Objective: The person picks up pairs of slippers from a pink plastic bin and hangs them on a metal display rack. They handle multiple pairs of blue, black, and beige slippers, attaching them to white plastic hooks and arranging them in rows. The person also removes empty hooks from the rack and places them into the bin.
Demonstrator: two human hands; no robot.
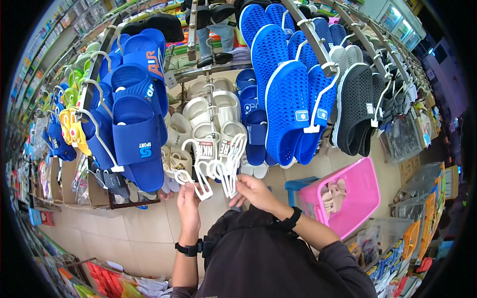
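My left hand (pixel 189 205) pinches a white plastic shoe hanger (pixel 204 189) by its lower end. A bunch of several similar white hangers (pixel 228 172) fans upward from my right hand (pixel 255 192), which grips them low down. Both hands are close together in front of my body. Just beyond the hangers, cream slides (pixel 228 106) hang in a column on a metal rail, the lower pair bearing printed labels. Blue slides (pixel 135 139) hang to the left of them, and blue perforated clogs (pixel 287 108) to the right. The hangers partly hide the lowest cream slides.
A pink plastic bin (pixel 359 203) on the tiled floor holds beige sandals (pixel 332 195). Beside it is a blue stool (pixel 298 186). Black clogs (pixel 354 108) hang farther right. Cardboard boxes (pixel 95 195) stand at lower left. Behind the rack, a person's jeans-clad legs (pixel 224 35) show.
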